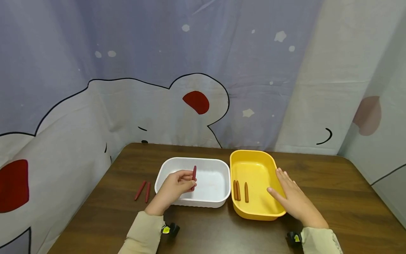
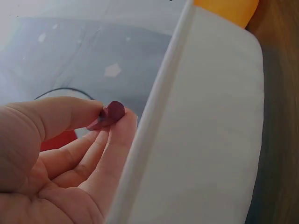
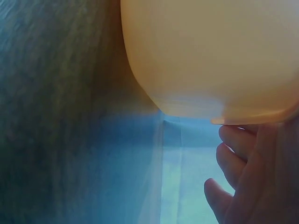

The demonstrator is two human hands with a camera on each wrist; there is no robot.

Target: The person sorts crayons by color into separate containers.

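My left hand (image 1: 176,187) pinches a dark red crayon-like stick (image 1: 194,173) between thumb and fingertips, upright over the white tray (image 1: 215,204). In the left wrist view the round end of that stick (image 2: 116,110) shows beyond the tray's outer wall. Two more dark red sticks (image 1: 140,191) lie on the table left of the white tray. My right hand (image 1: 295,201) is at the right rim of the yellow tray (image 1: 258,216), fingers straight and thumb reaching over the inside. Several brown sticks (image 1: 246,192) lie in the yellow tray's left part.
Both trays stand side by side on a brown wooden table (image 1: 203,233), the white one on the left. A printed curtain (image 1: 152,113) hangs behind the table's back edge and along the sides.
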